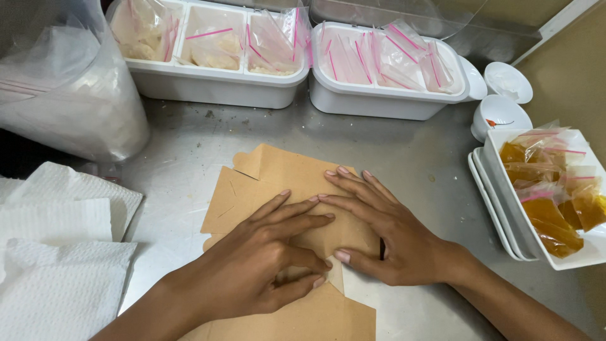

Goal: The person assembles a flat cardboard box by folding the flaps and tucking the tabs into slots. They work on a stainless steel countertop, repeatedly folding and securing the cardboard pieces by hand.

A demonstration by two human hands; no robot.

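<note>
In the middle of the frame we press both hands flat on a brown flat cardboard box blank (271, 183) that lies on the metal desk (416, 158). Our left hand (265, 252) and right hand (379, 227) meet at the fingertips, with all fingers (353, 189) stretched out. At the left edge we see white paper towels (57, 240). Along the top stand two white trays (391, 101) full of small clear bags with pink strips. At the right, a white dish (505, 177) holds bags of orange sauce (549, 215).
</note>
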